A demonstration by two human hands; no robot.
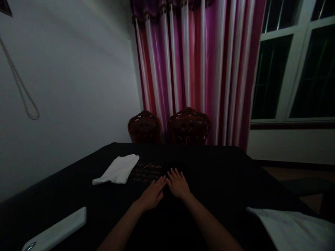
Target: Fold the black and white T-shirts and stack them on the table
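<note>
My left hand [153, 194] and my right hand [178, 183] lie flat side by side, fingers stretched out, on a black cloth [209, 174] that covers the table. The cloth carries faint printed lettering [147, 171] just beyond my fingertips. Neither hand holds anything. A folded white cloth [118, 169] lies to the left of my left hand, a short way off.
A white flat object [56, 231] lies at the near left edge. Another white cloth [293, 228] sits at the near right. Two carved dark-red chairs [188, 126] stand behind the table before a pink-striped curtain [193, 62]. A window [295, 69] is at right.
</note>
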